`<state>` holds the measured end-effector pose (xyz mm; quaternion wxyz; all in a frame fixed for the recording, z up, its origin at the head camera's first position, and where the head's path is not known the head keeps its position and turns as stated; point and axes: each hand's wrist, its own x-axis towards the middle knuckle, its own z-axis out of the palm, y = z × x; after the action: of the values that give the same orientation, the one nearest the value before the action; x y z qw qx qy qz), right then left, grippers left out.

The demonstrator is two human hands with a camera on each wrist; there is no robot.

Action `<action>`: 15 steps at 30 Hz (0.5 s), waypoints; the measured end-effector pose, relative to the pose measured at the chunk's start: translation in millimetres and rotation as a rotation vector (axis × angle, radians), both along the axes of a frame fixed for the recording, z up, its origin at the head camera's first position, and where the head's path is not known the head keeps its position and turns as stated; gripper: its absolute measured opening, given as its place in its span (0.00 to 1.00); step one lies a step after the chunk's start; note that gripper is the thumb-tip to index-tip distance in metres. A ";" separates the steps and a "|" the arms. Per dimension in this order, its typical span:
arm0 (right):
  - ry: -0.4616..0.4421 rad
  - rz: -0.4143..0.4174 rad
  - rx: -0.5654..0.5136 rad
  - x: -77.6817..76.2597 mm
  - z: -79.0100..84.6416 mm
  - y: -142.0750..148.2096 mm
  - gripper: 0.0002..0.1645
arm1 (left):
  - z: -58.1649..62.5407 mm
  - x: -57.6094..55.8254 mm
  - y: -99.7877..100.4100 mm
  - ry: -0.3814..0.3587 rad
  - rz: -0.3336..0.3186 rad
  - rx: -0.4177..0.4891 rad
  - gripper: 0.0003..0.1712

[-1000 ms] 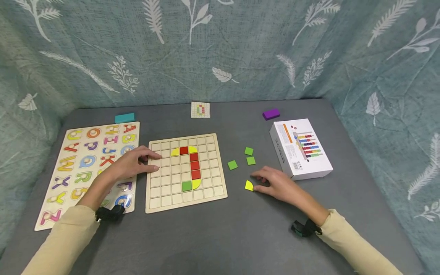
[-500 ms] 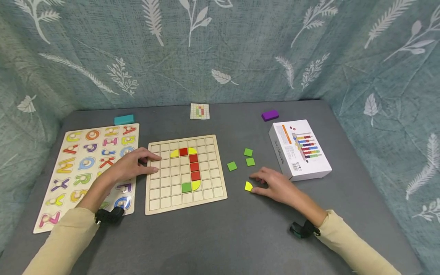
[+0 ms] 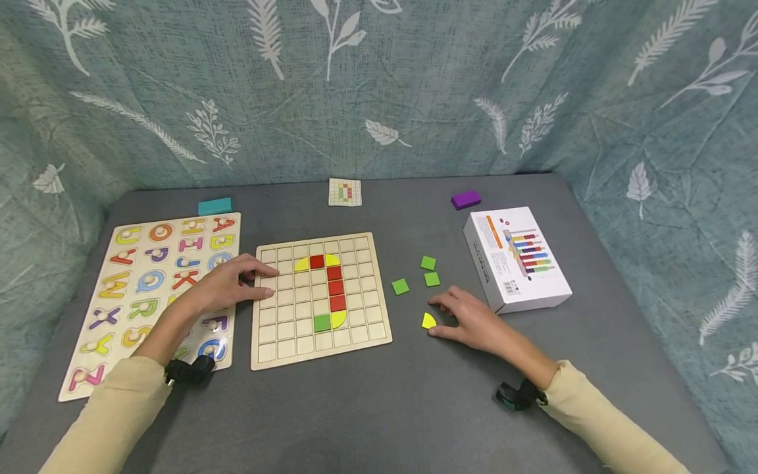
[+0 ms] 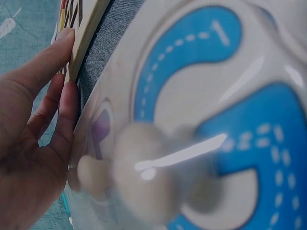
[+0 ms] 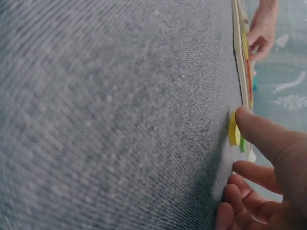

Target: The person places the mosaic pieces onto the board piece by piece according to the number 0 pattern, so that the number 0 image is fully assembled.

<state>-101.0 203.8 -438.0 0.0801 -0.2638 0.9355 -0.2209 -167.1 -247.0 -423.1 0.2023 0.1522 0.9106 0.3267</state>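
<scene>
My left hand (image 3: 227, 283) rests on the left edge of a wooden grid board (image 3: 296, 349), thumb and fingertips touching it. In the left wrist view, the thumb (image 4: 55, 50) and fingers meet the board's edge at separate spots. The board carries red squares (image 3: 335, 288), yellow quarter-circle tiles (image 3: 338, 319) and one green square (image 3: 322, 322). On the table to its right lies a loose yellow quarter-circle tile (image 3: 429, 320). My right hand (image 3: 470, 319) is beside that tile, its thumb at the tile's near edge and its index finger apart from it. Several green squares (image 3: 401, 286) lie beyond.
An alphabet puzzle board (image 3: 151, 280) lies at the left, partly under my left forearm. A white abacus box (image 3: 524, 263) stands at the right. Near the curtain are a small pattern card (image 3: 345, 192), a teal block (image 3: 215, 206) and a purple block (image 3: 466, 199).
My right hand has shifted slightly to the left, its thumb coming along the near edge of the loose yellow tile. The left hand and the grid board have stayed in place.
</scene>
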 end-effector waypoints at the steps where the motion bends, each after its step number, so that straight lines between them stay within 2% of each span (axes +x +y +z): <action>1: -0.008 -0.005 -0.004 -0.3 -0.4 -0.1 0.30 | 0.1 0.1 0.0 0.000 0.001 0.000 0.26; 15: -0.049 -0.040 -0.045 -3.2 -7.6 -0.5 0.32 | -0.3 -0.1 0.9 0.001 0.008 -0.008 0.26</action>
<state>-104.2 203.2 -445.7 0.0925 -0.2412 0.9332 -0.2497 -167.2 -246.1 -423.4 0.2012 0.1479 0.9126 0.3238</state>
